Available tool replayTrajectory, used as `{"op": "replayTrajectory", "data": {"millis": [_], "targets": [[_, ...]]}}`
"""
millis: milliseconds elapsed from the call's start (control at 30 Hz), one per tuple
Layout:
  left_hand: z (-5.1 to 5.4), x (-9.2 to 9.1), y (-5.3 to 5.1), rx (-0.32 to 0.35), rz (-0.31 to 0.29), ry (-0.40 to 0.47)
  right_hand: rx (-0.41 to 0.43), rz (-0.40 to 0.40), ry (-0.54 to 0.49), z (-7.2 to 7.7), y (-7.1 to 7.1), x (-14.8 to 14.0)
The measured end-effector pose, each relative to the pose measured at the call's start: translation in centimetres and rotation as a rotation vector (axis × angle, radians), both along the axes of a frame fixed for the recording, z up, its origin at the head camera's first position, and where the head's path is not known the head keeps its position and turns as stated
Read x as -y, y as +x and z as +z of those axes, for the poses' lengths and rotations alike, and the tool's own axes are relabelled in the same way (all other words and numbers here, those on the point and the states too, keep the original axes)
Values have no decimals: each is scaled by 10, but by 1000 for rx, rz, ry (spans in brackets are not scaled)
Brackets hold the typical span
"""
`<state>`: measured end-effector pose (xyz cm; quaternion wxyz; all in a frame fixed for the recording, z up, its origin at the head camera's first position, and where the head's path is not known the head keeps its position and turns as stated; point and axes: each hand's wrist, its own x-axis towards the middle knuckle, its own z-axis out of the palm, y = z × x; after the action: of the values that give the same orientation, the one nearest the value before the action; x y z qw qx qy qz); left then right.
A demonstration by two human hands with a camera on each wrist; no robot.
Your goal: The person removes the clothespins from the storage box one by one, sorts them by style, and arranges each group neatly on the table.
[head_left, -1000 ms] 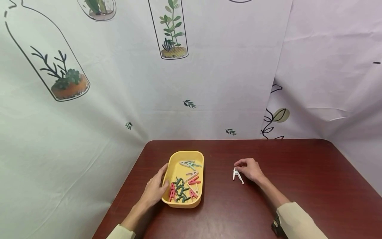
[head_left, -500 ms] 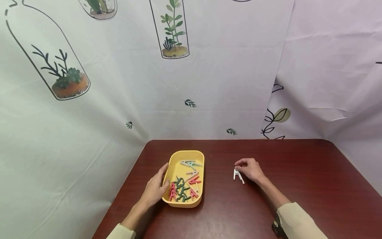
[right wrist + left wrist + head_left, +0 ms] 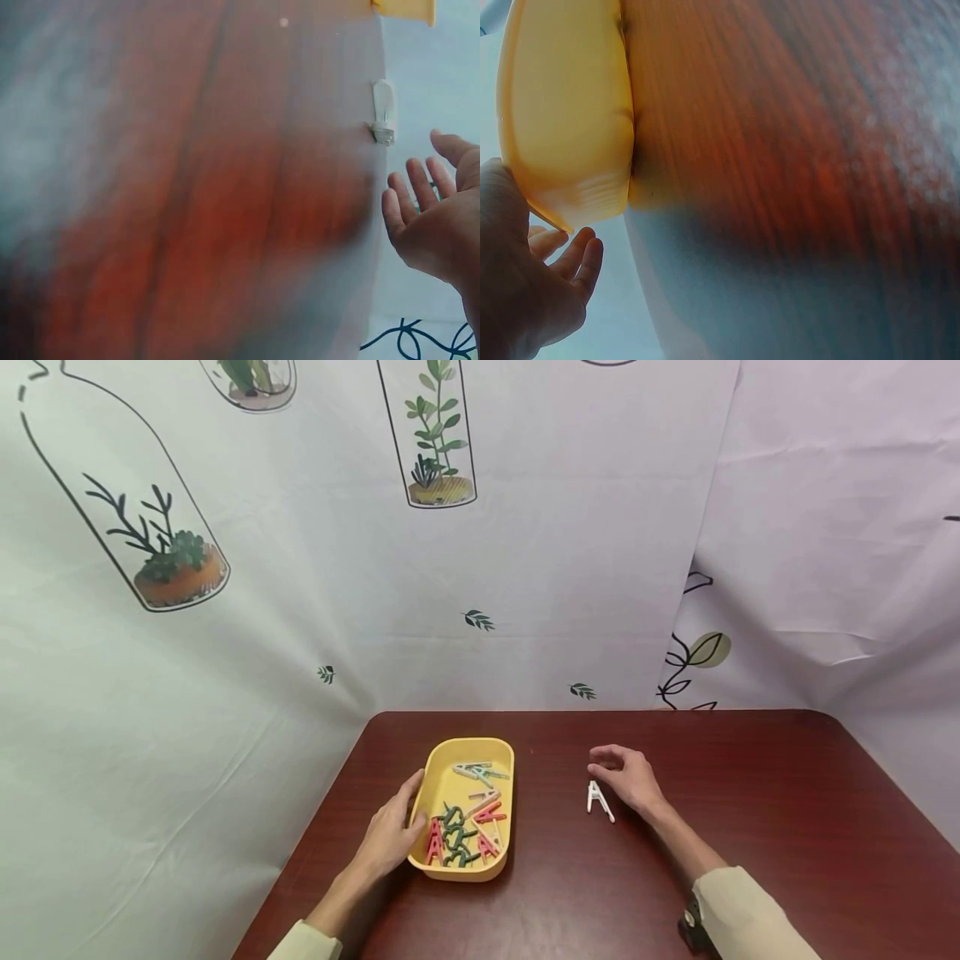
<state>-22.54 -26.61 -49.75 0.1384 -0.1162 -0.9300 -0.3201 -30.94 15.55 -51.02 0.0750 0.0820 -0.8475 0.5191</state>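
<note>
A yellow plastic tray (image 3: 498,867) stands on the table at the left, and my left hand (image 3: 387,831) holds its left side. The thumb lies over the rim, while the other fingers are outside the wall; the left wrist view shows this hand (image 3: 544,289) against the tray (image 3: 566,112). A white clothespin (image 3: 597,800) lies by itself on the table, right of the tray. My right hand (image 3: 630,779) hovers just beyond it with fingers parted, holding nothing. In the right wrist view a gap separates the hand (image 3: 439,214) from the clothespin (image 3: 384,112).
Inside the tray lie red clothespins (image 3: 435,842), dark green clips (image 3: 456,837), and pale clothespins (image 3: 480,772). The dark red wooden table (image 3: 570,902) ends at a white patterned cloth (image 3: 525,568) behind. A dark wrist device (image 3: 693,927) shows at the right sleeve.
My right hand has let go of the white clothespin and lifted slightly away, its fingers spreading. The clothespin stays where it was. My left hand and the tray have not moved.
</note>
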Motion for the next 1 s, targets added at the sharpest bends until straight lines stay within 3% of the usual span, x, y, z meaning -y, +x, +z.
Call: {"op": "replayTrajectory", "data": {"millis": [433, 667, 867, 1000], "targets": [[0, 0, 0, -1, 3, 4, -36, 54, -183, 12, -19, 28], [-1, -1, 2, -46, 3, -1, 6, 130, -321, 15, -23, 56], [-1, 0, 1, -10, 11, 3, 35, 192, -440, 21, -23, 83], [-1, 0, 1, -8, 8, 1, 36, 246, -422, 26, -23, 99]]}}
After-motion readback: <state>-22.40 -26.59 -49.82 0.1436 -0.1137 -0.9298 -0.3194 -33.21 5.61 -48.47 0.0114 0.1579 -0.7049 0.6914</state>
